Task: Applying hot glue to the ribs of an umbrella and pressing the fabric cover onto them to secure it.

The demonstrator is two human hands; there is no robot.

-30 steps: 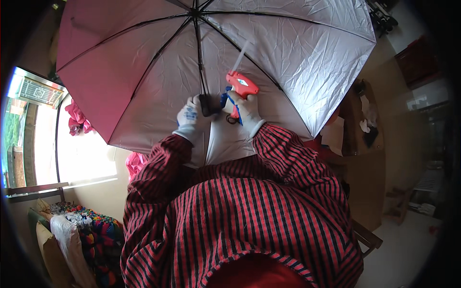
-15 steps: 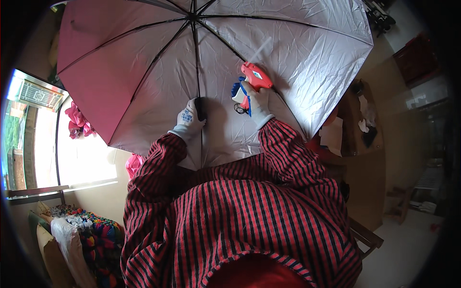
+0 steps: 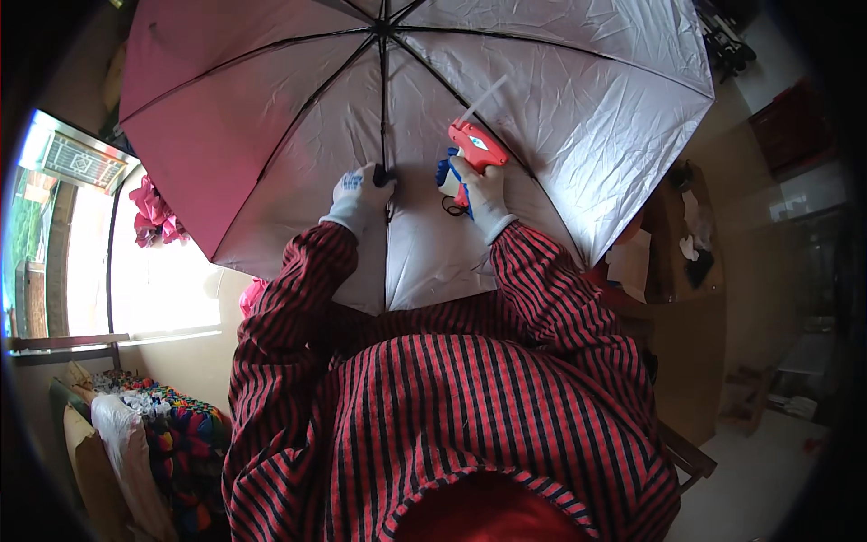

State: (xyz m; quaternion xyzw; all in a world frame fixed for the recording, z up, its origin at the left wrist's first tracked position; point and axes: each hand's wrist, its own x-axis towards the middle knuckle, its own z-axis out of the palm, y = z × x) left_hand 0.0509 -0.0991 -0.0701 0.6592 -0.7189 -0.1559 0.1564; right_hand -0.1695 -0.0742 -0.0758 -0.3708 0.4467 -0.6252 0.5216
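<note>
An opened umbrella (image 3: pixel 298 81) fills the upper part of the view, its silvery-pink underside and black ribs facing me. My left hand (image 3: pixel 359 191), in a white glove, is closed round its black handle (image 3: pixel 380 175) below the hub. To the right, my gloved right hand (image 3: pixel 485 188) grips a red tagging gun (image 3: pixel 478 146) by its grip, in front of the lining. A pale translucent strip (image 3: pixel 486 98) sticks up from the gun. Blue shows on the right glove's fingers, and a small dark loop hangs at the gun's lower end.
A bright window (image 3: pixel 163 289) lies at the left, with pink fabric (image 3: pixel 153 215) beside it. Multicoloured bundles (image 3: pixel 185 434) and a whitish plastic bag (image 3: pixel 126 443) are at the lower left. On the right is a brown table (image 3: pixel 673 262) with papers and small items.
The umbrella has shifted slightly right in view. My left hand has turned and moved up a little with the handle. My right hand keeps the tagging gun, its strip now leaning differently.
</note>
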